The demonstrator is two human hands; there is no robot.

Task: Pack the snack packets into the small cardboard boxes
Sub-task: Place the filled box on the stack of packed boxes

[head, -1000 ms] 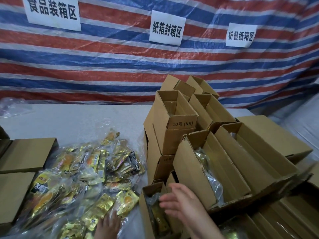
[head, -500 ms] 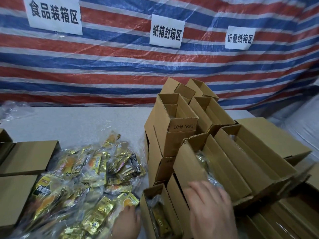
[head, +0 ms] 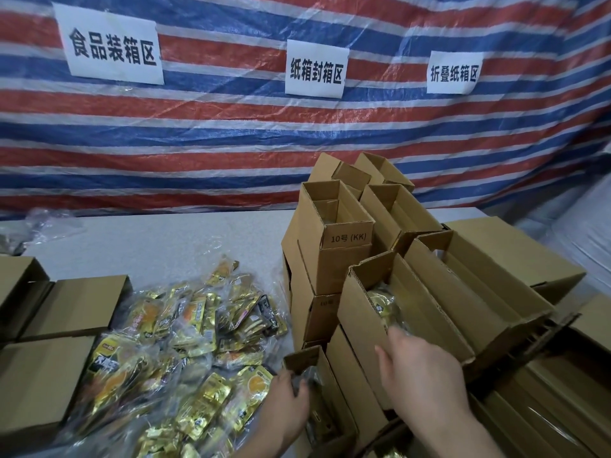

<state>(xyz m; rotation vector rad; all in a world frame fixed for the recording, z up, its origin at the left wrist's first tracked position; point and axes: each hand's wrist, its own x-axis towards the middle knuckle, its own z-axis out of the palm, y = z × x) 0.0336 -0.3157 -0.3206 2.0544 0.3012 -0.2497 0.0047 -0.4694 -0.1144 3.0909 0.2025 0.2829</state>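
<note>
Since a moment ago my right hand [head: 420, 368] reaches the packed box [head: 380, 312], fingers spread on its wall; my left hand [head: 284, 404] grips the near box [head: 317, 388]; snack packets [head: 185, 352] beside look light, slippery, best pinched by edges.

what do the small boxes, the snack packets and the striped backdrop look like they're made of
Small boxes: brown corrugated cardboard, matte; cut flap edges show and one is stamped "10号 (KK)".
Snack packets: glossy gold foil-like film, several inside clear plastic bags; bright glints and wrinkles.
Striped backdrop: probably woven plastic tarpaulin, red, blue and white, with a slight sheen and a clear film over part of it.
</note>
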